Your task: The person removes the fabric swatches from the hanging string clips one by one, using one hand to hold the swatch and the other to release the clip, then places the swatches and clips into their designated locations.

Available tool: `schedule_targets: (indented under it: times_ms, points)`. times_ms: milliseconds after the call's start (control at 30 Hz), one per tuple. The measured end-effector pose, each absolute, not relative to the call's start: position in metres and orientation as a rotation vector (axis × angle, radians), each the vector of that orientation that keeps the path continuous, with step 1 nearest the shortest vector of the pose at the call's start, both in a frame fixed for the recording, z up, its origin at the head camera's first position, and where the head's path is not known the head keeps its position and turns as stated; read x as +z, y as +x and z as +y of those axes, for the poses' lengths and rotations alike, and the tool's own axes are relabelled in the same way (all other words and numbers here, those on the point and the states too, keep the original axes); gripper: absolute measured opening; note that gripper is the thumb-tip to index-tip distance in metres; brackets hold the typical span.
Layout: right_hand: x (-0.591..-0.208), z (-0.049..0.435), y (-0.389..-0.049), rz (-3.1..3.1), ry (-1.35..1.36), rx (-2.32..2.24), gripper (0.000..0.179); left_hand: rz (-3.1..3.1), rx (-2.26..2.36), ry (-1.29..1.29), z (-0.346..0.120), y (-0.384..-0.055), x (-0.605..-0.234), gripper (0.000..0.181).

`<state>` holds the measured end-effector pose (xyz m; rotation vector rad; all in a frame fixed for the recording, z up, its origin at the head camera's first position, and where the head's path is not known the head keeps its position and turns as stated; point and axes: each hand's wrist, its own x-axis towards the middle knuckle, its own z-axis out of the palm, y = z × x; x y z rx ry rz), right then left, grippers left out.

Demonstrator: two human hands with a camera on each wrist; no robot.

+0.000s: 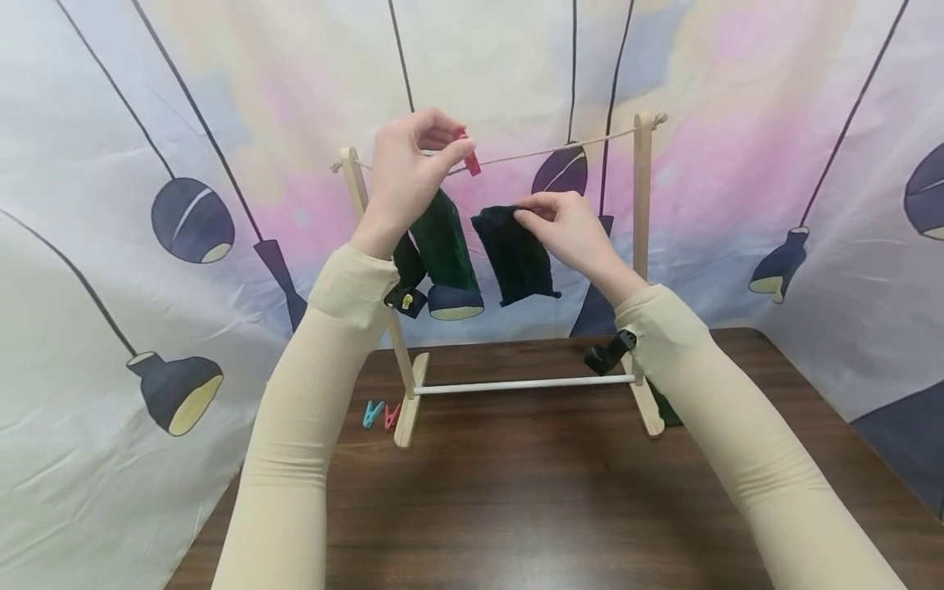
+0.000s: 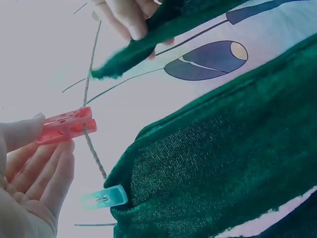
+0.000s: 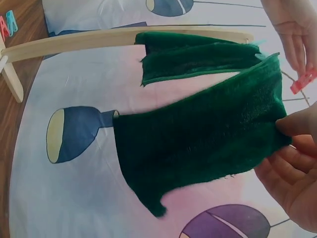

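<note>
A brown wood-grain bench [image 1: 516, 508]; on it, a wooden rack [image 1: 516, 385]; blue peg [image 1: 372, 414]; red peg [image 1: 392, 417]; green cloth [image 1: 667, 411].

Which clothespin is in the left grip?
The red clothespin at the rope, pinched by the left grip. The other red one lies on the table beside a blue one; another blue one clips hanging green cloth.
</note>
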<state>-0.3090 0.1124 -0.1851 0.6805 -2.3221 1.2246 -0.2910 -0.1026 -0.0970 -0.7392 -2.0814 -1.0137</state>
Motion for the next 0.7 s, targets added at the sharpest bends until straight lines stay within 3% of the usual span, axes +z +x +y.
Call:
schedule_targets:
  times_ms: [700]
  points:
    - [-0.186, 0.170, -0.306, -2.297, 0.528, 1.255, 0.034, -1.832, -1.053, -0.658, -0.143, -0.281, -0.096, 0.024]
